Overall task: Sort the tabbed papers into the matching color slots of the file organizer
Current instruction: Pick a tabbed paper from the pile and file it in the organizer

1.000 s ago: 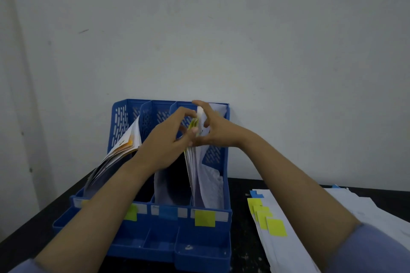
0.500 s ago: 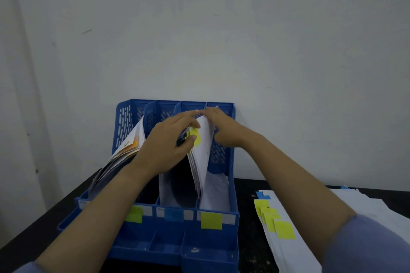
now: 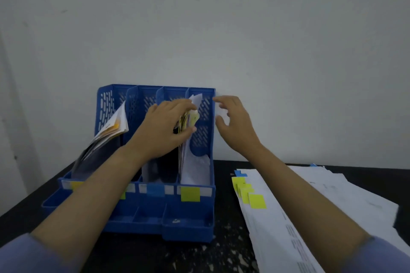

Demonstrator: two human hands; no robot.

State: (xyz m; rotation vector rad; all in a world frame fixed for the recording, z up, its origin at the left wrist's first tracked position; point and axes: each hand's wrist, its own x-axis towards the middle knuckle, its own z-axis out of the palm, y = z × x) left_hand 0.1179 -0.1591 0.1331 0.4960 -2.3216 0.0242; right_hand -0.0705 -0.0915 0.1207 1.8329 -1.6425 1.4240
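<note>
The left forearm hides the second slot's label on the blue file organizer (image 3: 188,226) – four slots. Left hand (image 3: 165,131) pinches yellow-tabbed papers (image 3: 188,121) standing in the rightmost, yellow-labelled slot; right hand (image 3: 235,124) hovers beside, fingers loosely curled, empty. Loose papers (image 3: 288,213) – four yellow tabs visible – run off frame

Perforated blue plastic organizer (image 3: 200,137), speckled black tabletop (image 3: 226,250)

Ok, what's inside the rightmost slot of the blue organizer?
In the rightmost slot: upright white papers with yellow tabs, gripped at the top by the left hand. It covers the other tabs.
</note>
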